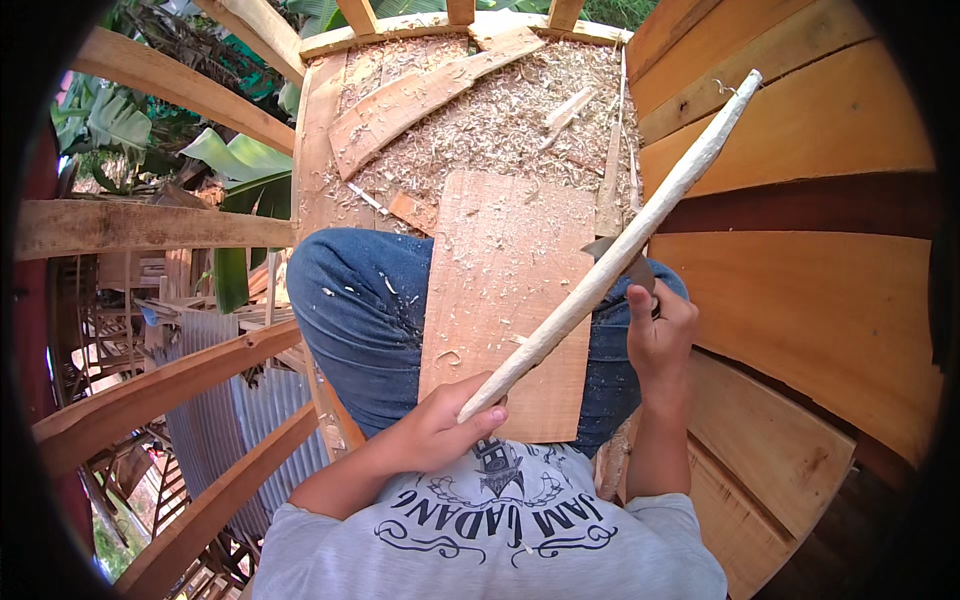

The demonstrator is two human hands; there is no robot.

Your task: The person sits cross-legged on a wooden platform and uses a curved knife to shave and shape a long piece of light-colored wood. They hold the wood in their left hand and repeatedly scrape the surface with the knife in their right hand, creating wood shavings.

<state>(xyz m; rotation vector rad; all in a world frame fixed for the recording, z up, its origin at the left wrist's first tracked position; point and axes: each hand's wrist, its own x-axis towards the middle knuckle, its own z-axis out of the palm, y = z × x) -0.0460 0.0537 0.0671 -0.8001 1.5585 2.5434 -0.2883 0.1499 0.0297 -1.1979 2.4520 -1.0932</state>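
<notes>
A long pale wooden stick [610, 260] slants from my lap up to the upper right, its far tip resting against the plank wall. My left hand [440, 425] grips its near end. My right hand [660, 335] is closed on a small dark blade [612, 248] pressed against the stick's middle. A flat board [510, 300] lies lengthwise across my knees, which are in blue jeans [360, 310].
Wood shavings [500, 120] and offcut planks [420, 95] cover the floor ahead. Curved plank walls [800, 300] rise on the right. Wooden ribs [150, 400] open on the left onto banana leaves [240, 170] and corrugated sheet [220, 400] below.
</notes>
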